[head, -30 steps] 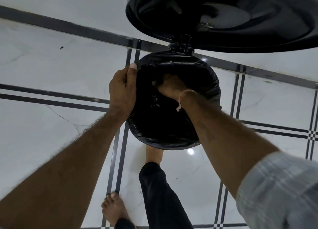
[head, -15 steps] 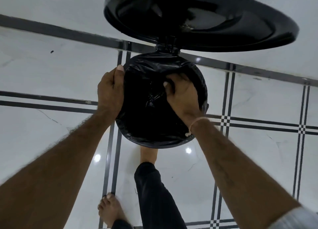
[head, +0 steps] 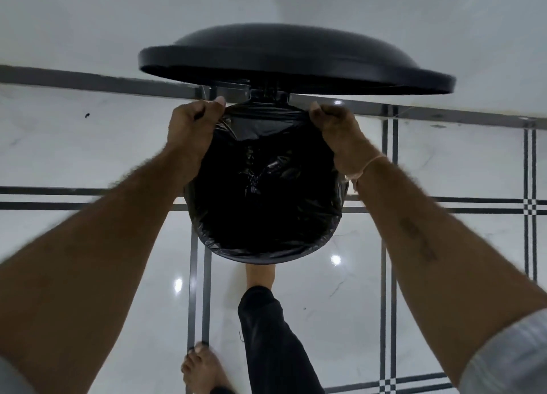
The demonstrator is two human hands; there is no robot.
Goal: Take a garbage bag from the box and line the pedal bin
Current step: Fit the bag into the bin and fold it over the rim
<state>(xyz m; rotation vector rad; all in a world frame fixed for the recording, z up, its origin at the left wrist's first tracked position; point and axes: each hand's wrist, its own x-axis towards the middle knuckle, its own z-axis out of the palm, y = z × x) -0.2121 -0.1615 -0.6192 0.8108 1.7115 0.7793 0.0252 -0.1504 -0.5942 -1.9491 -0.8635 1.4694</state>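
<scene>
Garbage bag hem pinched at pedal bin rim by left hand and right hand
Film judged thin, light, slippery, tear-prone; best gripped at bunched hem

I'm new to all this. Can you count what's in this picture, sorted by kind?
2 hands: left hand and right hand, each pinching the bag's edge
1 garbage bag, black
1 pedal bin, black, lid raised
2 bare feet
1 wrist thread
Total: 7
</scene>
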